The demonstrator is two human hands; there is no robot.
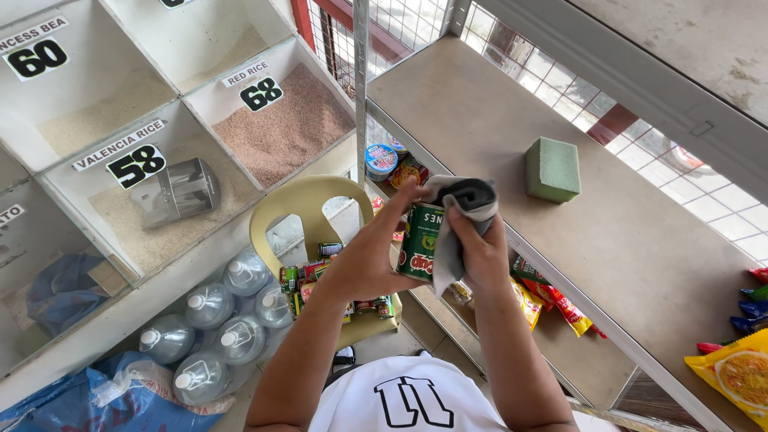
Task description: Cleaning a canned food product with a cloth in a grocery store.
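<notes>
My left hand (376, 248) grips a green tin can (419, 240) with a red and yellow label, held upright in front of my chest. Pressed against the can's right side and top is a grey cloth (466, 200), bunched in my right hand (480, 248). Both hands hover over the front edge of a beige shelf top (480, 112).
A green sponge block (553, 169) lies on the shelf top. Below, a yellow plastic chair (300, 208) carries several cans. Clear water jugs (212, 320) stand on the floor. White bins of rice (280, 128) fill the left, one with a metal scoop (178, 192). Snack packets (740, 372) lie far right.
</notes>
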